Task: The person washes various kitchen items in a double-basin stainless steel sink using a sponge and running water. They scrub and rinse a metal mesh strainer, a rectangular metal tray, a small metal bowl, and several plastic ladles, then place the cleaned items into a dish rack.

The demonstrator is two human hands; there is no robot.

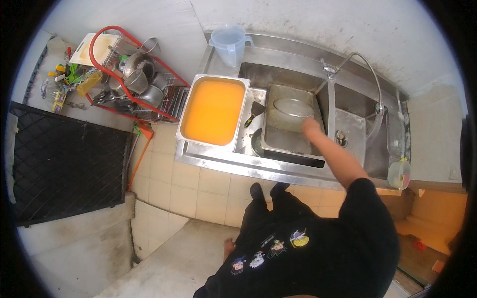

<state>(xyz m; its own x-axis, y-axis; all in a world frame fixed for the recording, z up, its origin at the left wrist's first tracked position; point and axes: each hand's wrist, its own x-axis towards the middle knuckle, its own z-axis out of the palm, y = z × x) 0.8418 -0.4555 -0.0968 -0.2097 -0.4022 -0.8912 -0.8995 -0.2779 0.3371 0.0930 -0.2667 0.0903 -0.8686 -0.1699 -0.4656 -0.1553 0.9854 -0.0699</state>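
Note:
My right hand (310,128) grips the edge of a round-rimmed, see-through vessel (290,118), whose body is blurred; a bowl or a mesh strainer, I cannot tell which. It is over a deep rectangular steel pan (285,143) with cloudy liquid, set in the left sink basin (257,70). Left of that pan lies a wide scraper (255,111) with a black and green handle. Farther left, a steel food pan (244,111) full of orange liquid rests across the basin's left side. Down beside my body hangs my left hand (229,246), its fingers partly hidden.
A clear plastic jug (231,44) stands at the back left. The tap (354,56) has a flexible hose arching over the right basin (346,123). A plastic tub (398,174) sits at the right front corner. Left is a red-framed rack (139,80) of pots and strainers.

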